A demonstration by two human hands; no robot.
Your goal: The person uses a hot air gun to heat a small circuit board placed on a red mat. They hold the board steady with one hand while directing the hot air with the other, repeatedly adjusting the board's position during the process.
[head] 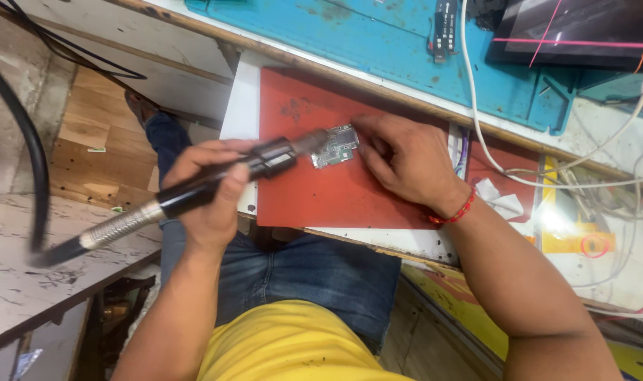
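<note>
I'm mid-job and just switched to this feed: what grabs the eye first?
The left hand grips a black hot-air wand, its nozzle aimed at a small green circuit board. The right hand pins that board on the red mat at centre. A white cable trails across the turquoise mat behind.

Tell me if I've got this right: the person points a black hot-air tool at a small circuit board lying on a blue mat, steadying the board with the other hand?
Not quite: the mat under the circuit board is red, not blue. The head view shows the red mat beneath it; the blue mat lies farther back. The rest holds: the left hand grips the black hot-air tool, and the right hand steadies the board.
</note>
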